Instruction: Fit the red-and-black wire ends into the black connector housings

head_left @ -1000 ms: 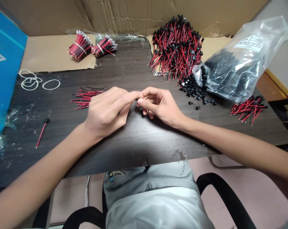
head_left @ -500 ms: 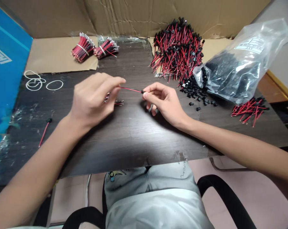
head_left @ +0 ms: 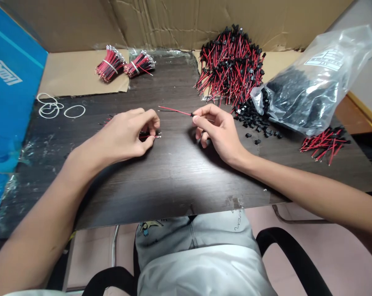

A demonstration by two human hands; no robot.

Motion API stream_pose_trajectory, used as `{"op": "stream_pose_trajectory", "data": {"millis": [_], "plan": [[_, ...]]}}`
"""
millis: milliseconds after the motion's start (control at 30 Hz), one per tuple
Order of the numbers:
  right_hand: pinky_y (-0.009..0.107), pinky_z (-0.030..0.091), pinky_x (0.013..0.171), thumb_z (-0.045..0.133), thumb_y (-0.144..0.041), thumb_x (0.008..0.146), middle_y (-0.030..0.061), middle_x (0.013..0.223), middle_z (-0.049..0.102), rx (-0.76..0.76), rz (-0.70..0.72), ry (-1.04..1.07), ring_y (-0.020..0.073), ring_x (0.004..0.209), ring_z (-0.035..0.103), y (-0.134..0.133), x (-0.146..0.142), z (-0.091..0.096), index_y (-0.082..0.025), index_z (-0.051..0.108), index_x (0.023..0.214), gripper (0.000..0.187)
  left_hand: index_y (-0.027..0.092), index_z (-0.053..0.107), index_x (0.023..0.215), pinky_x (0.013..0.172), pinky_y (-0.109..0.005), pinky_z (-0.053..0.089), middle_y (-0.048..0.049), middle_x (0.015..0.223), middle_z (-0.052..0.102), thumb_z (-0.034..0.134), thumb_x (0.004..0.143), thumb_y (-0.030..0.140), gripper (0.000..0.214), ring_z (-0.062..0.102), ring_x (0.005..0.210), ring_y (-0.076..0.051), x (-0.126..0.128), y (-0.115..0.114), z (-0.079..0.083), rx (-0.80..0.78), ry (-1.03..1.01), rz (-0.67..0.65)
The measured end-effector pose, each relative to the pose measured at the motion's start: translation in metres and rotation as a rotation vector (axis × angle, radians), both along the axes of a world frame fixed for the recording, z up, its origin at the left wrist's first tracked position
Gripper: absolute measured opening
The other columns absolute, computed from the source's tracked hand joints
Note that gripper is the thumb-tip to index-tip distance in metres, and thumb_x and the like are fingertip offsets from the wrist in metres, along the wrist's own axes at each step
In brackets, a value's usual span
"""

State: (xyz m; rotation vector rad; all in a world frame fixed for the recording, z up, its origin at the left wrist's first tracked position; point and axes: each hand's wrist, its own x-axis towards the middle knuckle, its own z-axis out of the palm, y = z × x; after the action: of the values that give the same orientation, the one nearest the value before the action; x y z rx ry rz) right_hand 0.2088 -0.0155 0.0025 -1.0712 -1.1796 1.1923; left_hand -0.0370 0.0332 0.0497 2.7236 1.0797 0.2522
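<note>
My right hand (head_left: pixel 216 128) pinches a small black plug connector (head_left: pixel 192 115) between thumb and forefinger. From it a red and black wire pair (head_left: pixel 175 110) points left, its far ends free above the table. My left hand (head_left: pixel 129 130) is low over a small group of loose red and black wires (head_left: pixel 145 136), most of them hidden beneath it. Its thumb and forefinger close round the metal-tipped ends of these wires; how many are in the pinch is hidden.
A heap of wired connectors (head_left: pixel 232 65) stands at the back, beside loose black housings (head_left: pixel 256 123) and a plastic bag (head_left: pixel 309 82) of more. Two banded wire bundles (head_left: pixel 110 65) lie back left, near white rubber bands (head_left: pixel 75 111). A smaller wired pile (head_left: pixel 323 144) lies right.
My left hand has let go of the wire pair's far ends and dropped to the loose wires on the table. My right hand has shifted slightly right, still holding the connector.
</note>
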Motion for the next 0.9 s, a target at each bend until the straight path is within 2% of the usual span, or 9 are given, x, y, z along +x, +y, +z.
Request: {"op": "stream_pose_trajectory", "data": {"millis": [167, 267, 433, 567, 667, 733, 767, 833, 900], "plan": [[0.021, 0.037, 0.038, 0.079, -0.046, 0.085, -0.0017, 0.077, 0.059, 0.0, 0.013, -0.044, 0.0087, 0.054, 0.053, -0.001, 0.0, 0.001, -0.023, 0.061, 0.092, 0.03, 0.021, 0.058, 0.099, 0.077, -0.031, 0.049, -0.0034, 0.092, 0.066, 0.052, 0.09, 0.023, 0.011, 0.062, 0.08, -0.017, -0.002, 0.004, -0.007, -0.023, -0.019, -0.015], [0.022, 0.038, 0.039, 0.079, -0.046, 0.085, -0.0011, 0.078, 0.06, 0.003, 0.008, -0.056, 0.0099, 0.056, 0.053, -0.002, -0.001, 0.001, -0.024, 0.061, 0.093, 0.029, 0.02, 0.056, 0.101, 0.077, -0.03, 0.048, -0.003, 0.093, 0.067, 0.053, 0.088, 0.019, 0.013, 0.061, 0.079, -0.016, -0.003, 0.003, -0.004, -0.011, -0.05, -0.004], [0.024, 0.04, 0.039, 0.077, -0.042, 0.087, -0.0005, 0.082, 0.061, 0.0, 0.0, -0.103, 0.0115, 0.058, 0.056, -0.001, 0.0, -0.004, -0.025, 0.06, 0.094, 0.025, 0.021, 0.053, 0.107, 0.074, -0.027, 0.046, 0.0004, 0.09, 0.066, 0.054, 0.09, 0.015, 0.018, 0.058, 0.075, -0.012, -0.003, 0.0, 0.003, -0.045, -0.051, 0.093], [0.027, 0.047, 0.048, 0.075, -0.04, 0.091, 0.0005, 0.088, 0.067, 0.113, -0.016, -0.249, 0.0142, 0.066, 0.063, 0.005, 0.008, -0.003, -0.025, 0.062, 0.097, 0.021, 0.022, 0.052, 0.105, 0.071, -0.03, 0.042, 0.0005, 0.086, 0.061, 0.054, 0.089, 0.016, 0.017, 0.053, 0.07, -0.014, -0.003, 0.002, 0.0, 0.0, -0.068, 0.1], [0.031, 0.054, 0.068, 0.07, -0.037, 0.096, 0.0015, 0.096, 0.071, 0.298, -0.117, -0.454, 0.0161, 0.078, 0.066, 0.017, 0.025, 0.01, -0.026, 0.063, 0.097, 0.014, 0.023, 0.051, 0.104, 0.07, -0.033, 0.041, -0.0012, 0.088, 0.06, 0.051, 0.089, 0.018, 0.016, 0.05, 0.069, -0.016, -0.004, 0.004, -0.004, 0.013, -0.04, 0.102], [0.034, 0.054, 0.082, 0.068, -0.026, 0.097, 0.0029, 0.097, 0.072, 0.44, -0.249, -0.571, 0.0162, 0.083, 0.065, 0.029, 0.041, 0.021, -0.025, 0.064, 0.094, 0.005, 0.024, 0.051, 0.105, 0.07, -0.035, 0.041, -0.0019, 0.088, 0.06, 0.051, 0.089, 0.019, 0.016, 0.05, 0.068, -0.017, -0.004, 0.004, -0.006, 0.008, -0.025, 0.1], [0.034, 0.052, 0.085, 0.068, -0.019, 0.096, 0.0037, 0.095, 0.072, 0.491, -0.328, -0.633, 0.0168, 0.086, 0.065, 0.035, 0.051, 0.026, -0.024, 0.065, 0.092, 0.007, 0.025, 0.051, 0.105, 0.07, -0.035, 0.041, -0.0022, 0.089, 0.06, 0.05, 0.089, 0.02, 0.017, 0.05, 0.068, -0.017, -0.004, 0.004, -0.006, 0.005, -0.021, 0.096], [0.034, 0.05, 0.088, 0.067, -0.013, 0.094, 0.0054, 0.1, 0.074, 0.49, -0.423, -0.719, 0.0181, 0.09, 0.065, 0.047, 0.071, 0.034, -0.025, 0.067, 0.093, 0.011, 0.025, 0.051, 0.107, 0.069, -0.036, 0.041, -0.0024, 0.09, 0.061, 0.05, 0.09, 0.021, 0.018, 0.05, 0.069, -0.017, -0.003, 0.003, -0.006, 0.008, -0.013, 0.087], [0.035, 0.049, 0.087, 0.063, -0.012, 0.094, 0.0059, 0.103, 0.076, 0.425, -0.486, -0.759, 0.0186, 0.09, 0.065, 0.058, 0.09, 0.037, -0.025, 0.069, 0.096, 0.014, 0.025, 0.051, 0.11, 0.071, -0.036, 0.043, -0.0025, 0.092, 0.061, 0.047, 0.092, 0.021, 0.019, 0.05, 0.071, -0.017, -0.002, 0.002, -0.006, 0.029, -0.001, 0.082]]}}
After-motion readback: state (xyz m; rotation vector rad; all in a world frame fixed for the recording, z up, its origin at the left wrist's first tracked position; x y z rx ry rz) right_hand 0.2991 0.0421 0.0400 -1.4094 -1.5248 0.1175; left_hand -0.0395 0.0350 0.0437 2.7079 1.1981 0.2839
